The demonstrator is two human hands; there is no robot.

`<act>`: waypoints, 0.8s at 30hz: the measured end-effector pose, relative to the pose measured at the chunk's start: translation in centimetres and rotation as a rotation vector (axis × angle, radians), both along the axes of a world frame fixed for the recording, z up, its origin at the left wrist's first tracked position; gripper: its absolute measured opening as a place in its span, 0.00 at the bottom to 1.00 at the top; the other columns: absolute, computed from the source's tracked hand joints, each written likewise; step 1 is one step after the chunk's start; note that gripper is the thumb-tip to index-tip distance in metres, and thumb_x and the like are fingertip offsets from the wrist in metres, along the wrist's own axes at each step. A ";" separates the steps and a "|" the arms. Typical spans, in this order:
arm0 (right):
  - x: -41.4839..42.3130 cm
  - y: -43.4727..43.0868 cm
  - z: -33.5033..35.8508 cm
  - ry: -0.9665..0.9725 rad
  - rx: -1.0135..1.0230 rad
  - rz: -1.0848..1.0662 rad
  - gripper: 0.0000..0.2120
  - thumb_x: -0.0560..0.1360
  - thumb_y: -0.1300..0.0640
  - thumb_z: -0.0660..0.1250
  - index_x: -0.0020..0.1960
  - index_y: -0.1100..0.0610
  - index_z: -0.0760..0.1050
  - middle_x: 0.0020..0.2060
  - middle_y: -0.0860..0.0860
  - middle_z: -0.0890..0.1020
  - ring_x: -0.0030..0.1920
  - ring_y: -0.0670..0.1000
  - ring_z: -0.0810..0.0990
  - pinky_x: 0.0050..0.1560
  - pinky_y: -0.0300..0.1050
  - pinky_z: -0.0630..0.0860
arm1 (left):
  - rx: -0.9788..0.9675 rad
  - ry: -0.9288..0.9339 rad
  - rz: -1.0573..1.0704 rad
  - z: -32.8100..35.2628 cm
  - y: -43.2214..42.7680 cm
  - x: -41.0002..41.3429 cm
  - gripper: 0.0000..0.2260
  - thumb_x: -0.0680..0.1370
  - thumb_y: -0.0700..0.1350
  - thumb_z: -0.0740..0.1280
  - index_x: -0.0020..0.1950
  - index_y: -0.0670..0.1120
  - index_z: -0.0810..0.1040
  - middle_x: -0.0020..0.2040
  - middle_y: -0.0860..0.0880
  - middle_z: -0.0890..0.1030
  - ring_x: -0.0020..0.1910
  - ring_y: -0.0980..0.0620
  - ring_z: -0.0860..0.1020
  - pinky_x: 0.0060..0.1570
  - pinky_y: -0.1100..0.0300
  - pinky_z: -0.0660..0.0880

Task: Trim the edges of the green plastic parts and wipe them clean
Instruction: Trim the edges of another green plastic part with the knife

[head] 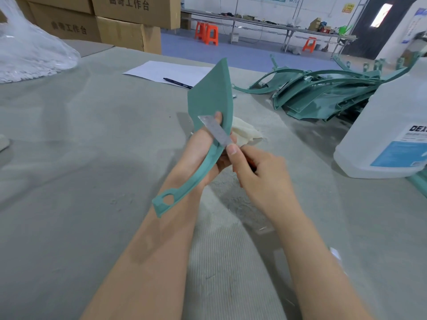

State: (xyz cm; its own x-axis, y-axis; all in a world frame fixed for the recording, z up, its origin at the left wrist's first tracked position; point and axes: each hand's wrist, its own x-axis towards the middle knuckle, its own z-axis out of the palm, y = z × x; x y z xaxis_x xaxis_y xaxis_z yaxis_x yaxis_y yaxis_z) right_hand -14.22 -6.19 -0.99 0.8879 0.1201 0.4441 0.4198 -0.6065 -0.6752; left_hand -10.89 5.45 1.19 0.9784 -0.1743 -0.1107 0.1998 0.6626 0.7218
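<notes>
My left hand [198, 151] grips a green plastic part [211, 93], a broad pointed blade shape that narrows into a curved strip with a round hole at its lower end. The part stands upright above the table. My right hand [256, 167] holds a knife with a bare grey blade [216, 130], thumb on top. The blade lies flat across the part's face, its tip beside my left thumb. A cream cloth [245, 132] lies on the table just behind the part. A heap of more green parts [323, 93] sits at the right rear.
A large clear plastic jug [388, 135] with a blue label stands at the right. A white sheet [168, 71] with a black pen [178, 83] lies behind the part. A clear plastic bag [30, 49] is at far left, cardboard boxes [120, 21] behind it.
</notes>
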 end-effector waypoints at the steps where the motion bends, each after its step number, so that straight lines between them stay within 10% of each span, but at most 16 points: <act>1: 0.0 0.1 -0.1 -0.003 -0.007 0.010 0.23 0.80 0.40 0.57 0.34 0.54 0.70 0.28 0.52 0.75 0.28 0.51 0.73 0.33 0.49 0.70 | -0.016 0.016 0.015 -0.1 0.2 0.1 0.18 0.82 0.52 0.58 0.35 0.46 0.67 0.23 0.52 0.67 0.20 0.57 0.67 0.21 0.68 0.67; 7: -0.2 0.1 0.0 -0.014 -0.017 0.043 0.25 0.79 0.37 0.54 0.35 0.56 0.71 0.26 0.54 0.74 0.29 0.52 0.72 0.32 0.48 0.68 | -0.049 0.105 0.089 -0.1 0.4 0.3 0.16 0.81 0.55 0.61 0.40 0.45 0.73 0.24 0.51 0.72 0.21 0.56 0.71 0.24 0.69 0.70; 10: -0.3 0.3 0.0 -0.010 -0.009 0.054 0.24 0.78 0.39 0.56 0.35 0.57 0.71 0.26 0.54 0.75 0.29 0.52 0.72 0.33 0.49 0.69 | -0.069 0.105 0.122 0.0 0.4 0.4 0.17 0.81 0.55 0.60 0.60 0.44 0.77 0.27 0.50 0.75 0.23 0.57 0.74 0.23 0.70 0.70; 14: -0.4 0.4 0.1 0.001 -0.004 0.074 0.24 0.78 0.39 0.56 0.35 0.57 0.71 0.26 0.55 0.75 0.29 0.52 0.72 0.33 0.48 0.69 | -0.020 0.072 0.113 0.1 0.6 0.5 0.14 0.81 0.55 0.60 0.42 0.47 0.72 0.33 0.49 0.70 0.24 0.57 0.71 0.23 0.68 0.69; 24: -1.5 1.5 0.2 0.001 -0.084 0.232 0.19 0.80 0.44 0.59 0.34 0.52 0.69 0.24 0.47 0.66 0.27 0.47 0.65 0.31 0.42 0.61 | -0.125 0.036 0.041 1.1 1.2 0.8 0.23 0.84 0.55 0.48 0.32 0.46 0.60 0.18 0.52 0.61 0.14 0.58 0.58 0.15 0.69 0.54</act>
State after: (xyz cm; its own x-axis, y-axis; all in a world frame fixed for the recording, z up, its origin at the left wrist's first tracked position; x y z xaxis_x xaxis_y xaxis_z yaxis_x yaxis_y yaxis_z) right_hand -15.73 -4.71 -0.80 0.8327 0.3575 0.4228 0.5537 -0.5482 -0.6269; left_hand -10.05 6.66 2.25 0.9808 -0.1485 -0.1261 0.1948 0.7553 0.6257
